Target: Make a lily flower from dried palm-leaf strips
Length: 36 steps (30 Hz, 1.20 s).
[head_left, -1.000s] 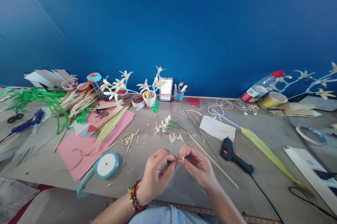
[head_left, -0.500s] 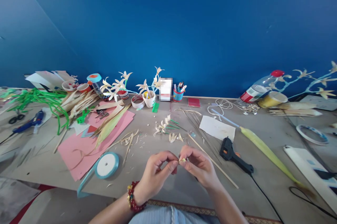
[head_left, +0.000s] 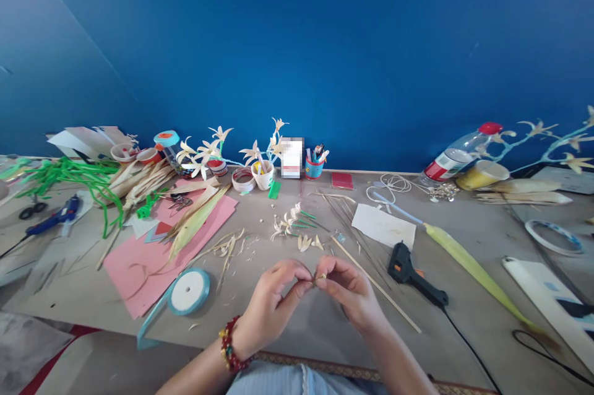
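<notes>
My left hand [head_left: 277, 299] and my right hand [head_left: 350, 293] meet at the fingertips above the front of the table. Between them is a tiny pale piece [head_left: 321, 278], pinched by the right thumb and forefinger. The left thumb and forefinger are pressed together against its near side; what they grip is too small to name. Just beyond the hands lie loose pale petals [head_left: 304, 243] and small white flowers with green stems [head_left: 293, 217].
A black glue gun [head_left: 417, 277] with its cord and a long thin stick [head_left: 375, 283] lie on the right. On the left are a blue ribbon roll [head_left: 189, 291], pink paper [head_left: 134, 265] and husks [head_left: 197, 225]. Cups and a bottle [head_left: 452, 156] line the wall.
The fingertips have shifted slightly, and the left wrist has moved a little to the left. The pale piece has turned a little between the fingers.
</notes>
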Tool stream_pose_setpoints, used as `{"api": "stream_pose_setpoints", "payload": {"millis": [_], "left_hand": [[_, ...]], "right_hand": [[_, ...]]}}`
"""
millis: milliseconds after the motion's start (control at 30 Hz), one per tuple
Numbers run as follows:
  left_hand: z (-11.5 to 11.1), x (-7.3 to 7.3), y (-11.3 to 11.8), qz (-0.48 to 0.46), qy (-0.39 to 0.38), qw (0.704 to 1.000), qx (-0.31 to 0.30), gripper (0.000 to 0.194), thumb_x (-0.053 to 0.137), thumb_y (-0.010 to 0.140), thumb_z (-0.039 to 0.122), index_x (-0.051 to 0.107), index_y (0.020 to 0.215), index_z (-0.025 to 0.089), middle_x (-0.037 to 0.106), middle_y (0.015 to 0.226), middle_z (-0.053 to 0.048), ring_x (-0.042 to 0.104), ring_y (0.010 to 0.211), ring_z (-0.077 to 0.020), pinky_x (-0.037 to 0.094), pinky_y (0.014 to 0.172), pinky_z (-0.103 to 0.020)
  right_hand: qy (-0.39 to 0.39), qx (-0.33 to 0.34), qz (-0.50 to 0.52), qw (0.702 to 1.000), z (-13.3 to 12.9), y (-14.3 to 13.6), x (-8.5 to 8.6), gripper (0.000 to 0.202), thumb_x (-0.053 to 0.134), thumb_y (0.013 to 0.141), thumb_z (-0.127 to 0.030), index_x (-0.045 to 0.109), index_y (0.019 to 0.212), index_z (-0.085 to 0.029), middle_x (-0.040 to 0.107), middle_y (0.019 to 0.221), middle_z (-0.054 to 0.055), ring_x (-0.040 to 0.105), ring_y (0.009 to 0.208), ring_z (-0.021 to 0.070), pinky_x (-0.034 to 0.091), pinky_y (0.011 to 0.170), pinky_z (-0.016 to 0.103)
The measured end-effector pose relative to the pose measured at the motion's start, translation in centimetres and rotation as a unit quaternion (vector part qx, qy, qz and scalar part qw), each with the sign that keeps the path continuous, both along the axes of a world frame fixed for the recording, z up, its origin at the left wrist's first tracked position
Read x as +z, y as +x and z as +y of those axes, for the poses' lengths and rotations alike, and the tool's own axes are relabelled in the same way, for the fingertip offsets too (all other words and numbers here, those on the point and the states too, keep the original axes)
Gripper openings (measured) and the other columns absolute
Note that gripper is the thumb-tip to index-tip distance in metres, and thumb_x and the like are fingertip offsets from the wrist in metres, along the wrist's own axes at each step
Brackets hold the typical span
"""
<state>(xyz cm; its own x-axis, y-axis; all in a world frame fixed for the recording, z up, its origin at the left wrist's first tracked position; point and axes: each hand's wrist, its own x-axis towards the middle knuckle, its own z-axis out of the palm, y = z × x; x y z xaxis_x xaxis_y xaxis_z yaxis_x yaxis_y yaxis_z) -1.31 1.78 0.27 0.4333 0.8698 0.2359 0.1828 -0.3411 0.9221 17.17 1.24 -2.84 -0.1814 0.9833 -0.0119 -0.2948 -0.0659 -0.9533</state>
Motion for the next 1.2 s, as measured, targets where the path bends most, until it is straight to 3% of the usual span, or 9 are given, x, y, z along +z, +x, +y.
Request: {"api": "stream_pose_setpoints", "payload": {"millis": [100, 233, 533, 733, 833, 933, 1033, 1133, 1200], "left_hand": [[0.6, 0.4, -0.3, 0.034, 0.042, 0.999, 0.0, 0.015, 0.053, 0.095, 0.023, 0.06, 0.083, 0.018, 0.063, 0.081, -0.004, 0.059, 0.077, -0.0148, 0.044, 0.073, -0.024], [0.9, 0.9, -0.7, 0.093, 0.023, 0.995, -0.008, 0.015, 0.051, 0.096, 0.025, 0.06, 0.085, 0.019, 0.062, 0.077, -0.001, 0.057, 0.071, -0.0135, 0.042, 0.069, -0.023], [1.0, 1.4, -1.0, 0.12, 0.028, 0.992, -0.02, 0.017, 0.046, 0.097, 0.023, 0.058, 0.085, 0.019, 0.059, 0.074, 0.0, 0.053, 0.069, -0.0127, 0.04, 0.068, -0.022], [1.1, 0.2, -0.6, 0.033, 0.033, 0.999, -0.007, 0.011, 0.05, 0.096, 0.023, 0.059, 0.09, 0.019, 0.062, 0.083, -0.003, 0.057, 0.076, -0.0141, 0.043, 0.073, -0.024], [0.5, -0.9, 0.0, -0.048, -0.049, 0.997, 0.017, 0.014, 0.052, 0.095, 0.027, 0.058, 0.089, 0.017, 0.061, 0.081, -0.003, 0.057, 0.073, -0.0137, 0.044, 0.07, -0.024], [-0.2, -1.7, 0.9, -0.182, -0.196, 0.963, 0.02, 0.02, 0.06, 0.091, 0.036, 0.058, 0.087, 0.016, 0.058, 0.078, -0.002, 0.058, 0.066, -0.0121, 0.047, 0.065, -0.025], [-0.7, -2.0, 1.7, -0.305, -0.32, 0.897, 0.015, 0.028, 0.071, 0.083, 0.04, 0.058, 0.084, 0.015, 0.055, 0.07, 0.001, 0.054, 0.056, -0.009, 0.047, 0.056, -0.023], [-1.0, -2.2, 2.1, -0.38, -0.39, 0.839, 0.007, 0.03, 0.077, 0.078, 0.038, 0.058, 0.082, 0.016, 0.053, 0.063, 0.003, 0.049, 0.052, -0.0078, 0.044, 0.049, -0.02], [-1.3, -2.4, 2.1, -0.408, -0.404, 0.819, 0.006, 0.026, 0.078, 0.077, 0.035, 0.061, 0.084, 0.016, 0.055, 0.063, 0.002, 0.049, 0.052, -0.0075, 0.041, 0.047, -0.018]], "right_hand": [[-0.013, -0.003, -0.016, 1.0, 0.1, 0.0, 0.2, 0.02, 0.08, 0.076, -0.036, 0.066, 0.074, -0.021, 0.055, 0.07, -0.001, 0.048, 0.065, 0.0136, 0.039, 0.059, 0.024], [-0.006, 0.02, -0.019, 1.0, 0.3, 0.0, 1.0, 0.02, 0.077, 0.078, -0.038, 0.066, 0.075, -0.021, 0.058, 0.074, 0.001, 0.05, 0.07, 0.0149, 0.04, 0.064, 0.025], [-0.019, 0.048, -0.002, 0.999, 0.6, 0.0, 1.5, 0.022, 0.077, 0.078, -0.039, 0.067, 0.075, -0.02, 0.056, 0.073, -0.001, 0.05, 0.07, 0.0142, 0.041, 0.066, 0.025], [-0.074, 0.03, 0.083, 0.993, 0.5, -0.5, 1.5, 0.022, 0.082, 0.072, -0.034, 0.066, 0.071, -0.019, 0.058, 0.074, 0.0, 0.053, 0.069, 0.0142, 0.045, 0.066, 0.026], [-0.087, 0.008, 0.117, 0.989, 0.3, -1.2, 1.6, 0.023, 0.084, 0.07, -0.034, 0.065, 0.07, -0.019, 0.057, 0.072, -0.001, 0.052, 0.067, 0.0134, 0.046, 0.064, 0.025], [-0.084, -0.003, 0.144, 0.986, 0.0, -1.8, 1.5, 0.023, 0.081, 0.073, -0.036, 0.064, 0.073, -0.021, 0.053, 0.073, -0.001, 0.052, 0.066, 0.0152, 0.048, 0.058, 0.027], [-0.076, -0.011, 0.147, 0.986, -0.1, -2.1, 1.2, 0.022, 0.079, 0.075, -0.038, 0.064, 0.075, -0.022, 0.051, 0.074, -0.001, 0.051, 0.065, 0.0155, 0.047, 0.051, 0.025], [-0.068, -0.029, 0.124, 0.99, -0.2, -2.2, 0.7, 0.023, 0.08, 0.075, -0.037, 0.063, 0.075, -0.022, 0.052, 0.073, -0.001, 0.051, 0.064, 0.014, 0.048, 0.056, 0.026], [-0.059, -0.042, 0.118, 0.99, -0.1, -2.2, 0.6, 0.021, 0.08, 0.075, -0.035, 0.064, 0.075, -0.021, 0.053, 0.073, -0.002, 0.051, 0.064, 0.0137, 0.048, 0.059, 0.026]]}}
